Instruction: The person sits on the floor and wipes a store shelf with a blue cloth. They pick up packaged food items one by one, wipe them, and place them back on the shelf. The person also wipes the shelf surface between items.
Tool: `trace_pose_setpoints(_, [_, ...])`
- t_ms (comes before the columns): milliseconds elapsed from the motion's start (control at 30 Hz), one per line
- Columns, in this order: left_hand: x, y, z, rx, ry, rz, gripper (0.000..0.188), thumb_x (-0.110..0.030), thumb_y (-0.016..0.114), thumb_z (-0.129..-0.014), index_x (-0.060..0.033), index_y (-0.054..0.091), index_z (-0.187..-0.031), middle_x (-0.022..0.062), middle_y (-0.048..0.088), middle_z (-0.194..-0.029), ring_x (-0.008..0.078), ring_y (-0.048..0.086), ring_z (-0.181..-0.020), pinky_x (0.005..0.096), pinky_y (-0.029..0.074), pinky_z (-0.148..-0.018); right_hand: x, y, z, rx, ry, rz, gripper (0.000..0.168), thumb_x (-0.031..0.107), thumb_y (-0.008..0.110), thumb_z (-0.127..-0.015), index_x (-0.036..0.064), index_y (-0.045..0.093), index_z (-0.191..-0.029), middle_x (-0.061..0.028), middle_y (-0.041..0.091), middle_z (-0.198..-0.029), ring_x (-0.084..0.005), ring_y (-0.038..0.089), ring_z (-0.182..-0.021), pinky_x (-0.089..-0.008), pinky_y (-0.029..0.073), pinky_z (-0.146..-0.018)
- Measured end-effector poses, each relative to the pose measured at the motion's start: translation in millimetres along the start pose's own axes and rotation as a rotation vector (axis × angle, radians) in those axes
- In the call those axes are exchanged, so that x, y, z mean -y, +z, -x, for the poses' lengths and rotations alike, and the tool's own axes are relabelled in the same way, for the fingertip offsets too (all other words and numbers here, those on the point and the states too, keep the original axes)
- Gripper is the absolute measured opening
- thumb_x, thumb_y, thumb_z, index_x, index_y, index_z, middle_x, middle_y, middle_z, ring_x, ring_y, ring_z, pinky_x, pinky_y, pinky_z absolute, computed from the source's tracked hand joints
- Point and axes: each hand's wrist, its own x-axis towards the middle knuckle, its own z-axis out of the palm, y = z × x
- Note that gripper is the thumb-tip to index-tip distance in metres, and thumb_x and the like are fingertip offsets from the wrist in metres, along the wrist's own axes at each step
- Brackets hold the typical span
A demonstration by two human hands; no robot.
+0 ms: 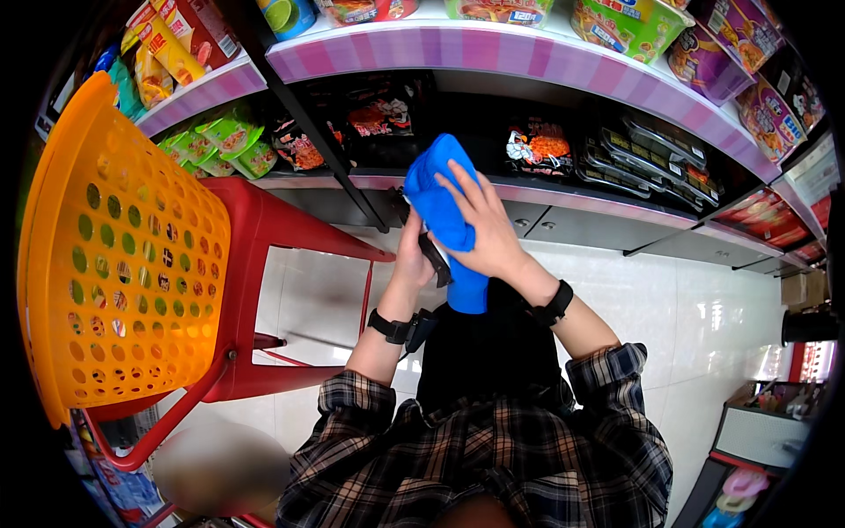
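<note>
My right hand (485, 228) presses a bright blue cloth (445, 198) with its fingers spread over the folds. A loose end of the cloth hangs down below my palm. My left hand (410, 254) grips a dark packet (434, 261), seen nearly edge-on and mostly hidden behind the cloth and fingers. Both hands meet in front of the low shelf. Beyond them, black noodle packets (538, 146) stand on that shelf, with black lidded trays (647, 162) stacked to their right.
An orange perforated basket (152, 264) rests on a red plastic stool (241, 290) at my left. Overhead runs a shelf with a purple striped edge (488, 49), holding noodle bowls (627, 30). Green noodle cups (231, 142) sit low left. A blurred patch covers the bottom left.
</note>
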Motion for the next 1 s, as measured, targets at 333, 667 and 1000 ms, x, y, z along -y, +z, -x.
trace_pose_setpoints(333, [1, -3, -5, 0.031, 0.286, -0.233, 0.059, -0.025, 0.057, -0.092, -0.0005, 0.029, -0.138, 0.0146, 0.046, -0.132, 0.0237, 0.049, -0.119, 0.0366, 0.042, -0.098, -38, 4, 9, -0.044, 0.405, -0.401, 0.062, 0.041, 0.063, -0.085, 0.006, 0.044, -0.133, -0.0209, 0.033, -0.142, -0.0355, 0.042, -0.124, -0.0413, 0.034, -0.104])
trace_pose_setpoints(667, [-8, 9, -14, 0.230, 0.660, -1.242, 0.080, -0.016, 0.080, -0.066, -0.0086, 0.041, -0.137, 0.0181, 0.029, -0.147, 0.0352, 0.032, -0.134, 0.0426, 0.032, -0.107, -31, -22, 1, 0.092, 0.666, -1.037, 0.047, 0.029, 0.069, -0.084, 0.003, 0.054, -0.120, -0.0069, 0.061, -0.106, -0.0130, 0.058, -0.098, -0.0285, 0.046, -0.086])
trace_pose_setpoints(1000, [-11, 15, -14, 0.374, 0.856, -1.489, 0.062, -0.014, 0.085, -0.056, -0.0093, 0.050, -0.107, 0.0168, 0.037, -0.143, 0.0387, 0.029, -0.135, 0.0530, 0.023, -0.110, -41, -18, 12, -0.112, 0.771, -1.287, 0.043, 0.006, 0.073, -0.076, 0.001, 0.055, -0.115, -0.0072, 0.063, -0.103, -0.0144, 0.062, -0.091, -0.0298, 0.051, -0.082])
